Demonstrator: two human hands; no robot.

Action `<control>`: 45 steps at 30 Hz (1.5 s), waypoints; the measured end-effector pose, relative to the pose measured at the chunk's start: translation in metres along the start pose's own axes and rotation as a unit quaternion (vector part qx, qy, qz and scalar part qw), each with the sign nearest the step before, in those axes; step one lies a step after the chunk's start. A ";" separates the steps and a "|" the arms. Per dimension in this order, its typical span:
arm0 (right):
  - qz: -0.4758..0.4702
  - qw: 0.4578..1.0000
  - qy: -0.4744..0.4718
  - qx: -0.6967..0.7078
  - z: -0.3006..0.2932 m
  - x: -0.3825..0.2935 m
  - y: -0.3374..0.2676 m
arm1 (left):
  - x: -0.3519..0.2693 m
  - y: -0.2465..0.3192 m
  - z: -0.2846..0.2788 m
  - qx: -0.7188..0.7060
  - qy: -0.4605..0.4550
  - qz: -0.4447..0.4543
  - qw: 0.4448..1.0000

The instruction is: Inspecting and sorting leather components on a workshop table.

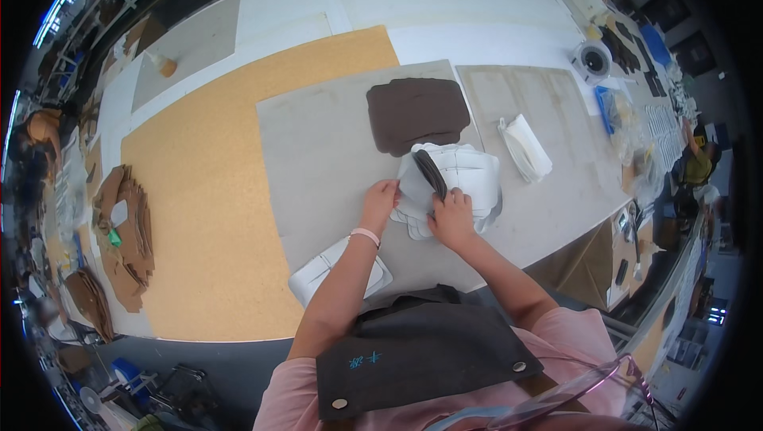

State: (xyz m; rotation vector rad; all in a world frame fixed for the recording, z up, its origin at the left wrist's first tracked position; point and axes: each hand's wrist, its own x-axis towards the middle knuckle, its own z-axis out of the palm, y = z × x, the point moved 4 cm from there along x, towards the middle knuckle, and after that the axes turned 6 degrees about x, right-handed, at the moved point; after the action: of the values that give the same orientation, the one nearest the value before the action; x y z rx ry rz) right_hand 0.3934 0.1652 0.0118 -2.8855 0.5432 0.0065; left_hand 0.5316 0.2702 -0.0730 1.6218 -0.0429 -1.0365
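Before me on a grey board lies a pile of white shaped leather-like pieces [477, 171]. My right hand [453, 219] rests on the pile, its fingers closed on a narrow stack of dark strips [430, 173]. With its fingertips, my left hand [380, 201] pinches the left edge of a pale piece [414, 185] on the pile. Just beyond lies a stack of dark brown pieces [417, 112]. Under my left forearm, partly hidden, are more white pieces [322, 269]. A bundle of narrow white pieces [526, 148] lies to the right.
Brown cut pieces [128, 240] are piled at the far left of the table. A bottle with amber contents [164, 65] stands at the back left. At the right are a round white device [592, 61], a blue tray [604, 110] and plastic bags [629, 118]. Other people work around the edges.
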 end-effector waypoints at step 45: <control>-0.084 0.995 0.017 0.059 -0.008 0.003 0.007 | -0.031 -0.013 0.026 -0.004 -0.073 -0.005 0.997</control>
State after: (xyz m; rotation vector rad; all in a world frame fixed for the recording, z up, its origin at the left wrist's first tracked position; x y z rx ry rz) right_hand 0.3935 0.1559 0.0185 -2.8100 0.2937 -0.0960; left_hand 0.4904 0.2712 -0.0636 1.5385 -0.1281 -1.1603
